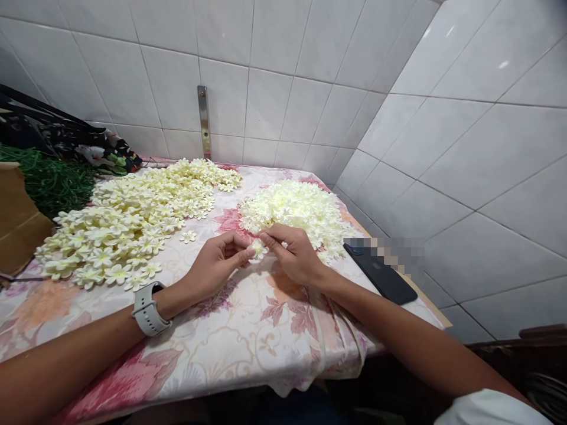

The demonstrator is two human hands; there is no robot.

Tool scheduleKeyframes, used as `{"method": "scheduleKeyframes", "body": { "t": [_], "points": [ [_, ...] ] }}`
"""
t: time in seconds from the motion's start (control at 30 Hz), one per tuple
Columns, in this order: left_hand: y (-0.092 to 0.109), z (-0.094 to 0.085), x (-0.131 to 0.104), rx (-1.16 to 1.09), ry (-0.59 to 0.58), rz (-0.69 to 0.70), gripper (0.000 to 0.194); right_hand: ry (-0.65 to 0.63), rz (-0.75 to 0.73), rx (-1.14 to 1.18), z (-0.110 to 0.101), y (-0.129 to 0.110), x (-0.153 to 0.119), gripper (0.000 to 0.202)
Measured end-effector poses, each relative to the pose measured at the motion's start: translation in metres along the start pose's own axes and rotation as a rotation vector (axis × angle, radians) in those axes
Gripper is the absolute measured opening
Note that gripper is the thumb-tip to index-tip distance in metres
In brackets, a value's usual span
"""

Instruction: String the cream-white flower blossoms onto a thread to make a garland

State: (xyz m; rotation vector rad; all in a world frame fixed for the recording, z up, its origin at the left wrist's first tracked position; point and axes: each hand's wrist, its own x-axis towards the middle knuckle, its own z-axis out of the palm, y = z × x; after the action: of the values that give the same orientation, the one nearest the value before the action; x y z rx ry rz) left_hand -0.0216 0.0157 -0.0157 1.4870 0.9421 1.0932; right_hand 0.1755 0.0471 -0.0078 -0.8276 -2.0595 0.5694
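Observation:
Between my two hands, over the middle of the table, is a small pale yellow-white artificial flower point(257, 250). My left hand point(220, 260), with a light watch strap on its wrist, pinches the flower's near left side. My right hand point(295, 251) is closed at the flower's upper right edge; whether it grips a petal or something thinner there is hidden by the fingers. Just beyond my right hand lies a heap of whiter flowers point(301, 206). A larger pile of cream flowers point(137, 215) spreads to the left, with one loose flower point(188, 236) near my left hand.
A floral cloth point(239, 342) covers the table, which meets tiled walls at the back and right. A dark phone point(383, 274) lies at the right edge. At the left are green stringy strands point(48, 180), a brown cardboard piece point(22, 224) and dark patterned fabric point(88, 144).

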Motion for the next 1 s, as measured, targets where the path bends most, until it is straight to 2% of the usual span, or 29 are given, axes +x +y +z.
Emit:
{"method": "scheduleKeyframes", "body": {
  "t": [0.07, 0.13, 0.3, 0.5, 0.77, 0.9, 1.0],
  "points": [
    [0.001, 0.0, -0.001, 0.016, 0.004, -0.004, 0.025, 0.084, 0.016, -0.032, -0.002, 0.001, 0.001, 0.03],
    [0.001, 0.0, -0.001, 0.015, 0.012, 0.0, 0.026, 0.104, 0.056, 0.007, -0.004, 0.001, 0.002, 0.029],
    [0.0, -0.001, -0.001, -0.014, 0.025, 0.008, 0.027, -0.066, 0.168, 0.258, -0.003, 0.002, 0.002, 0.031],
    [0.001, 0.0, -0.001, -0.004, 0.019, 0.016, 0.026, -0.05, 0.291, 0.44, 0.0, 0.003, 0.003, 0.036],
    [0.002, 0.001, -0.001, 0.014, 0.038, 0.014, 0.027, 0.198, 0.27, 0.439, -0.011, 0.013, 0.012, 0.037],
    [0.003, 0.001, -0.001, 0.008, 0.01, 0.01, 0.027, 0.17, 0.207, 0.384, -0.01, 0.013, 0.009, 0.021],
    [0.001, 0.001, -0.002, 0.006, -0.044, -0.02, 0.03, 0.097, 0.098, 0.224, -0.003, 0.009, 0.005, 0.01]
  ]
}}
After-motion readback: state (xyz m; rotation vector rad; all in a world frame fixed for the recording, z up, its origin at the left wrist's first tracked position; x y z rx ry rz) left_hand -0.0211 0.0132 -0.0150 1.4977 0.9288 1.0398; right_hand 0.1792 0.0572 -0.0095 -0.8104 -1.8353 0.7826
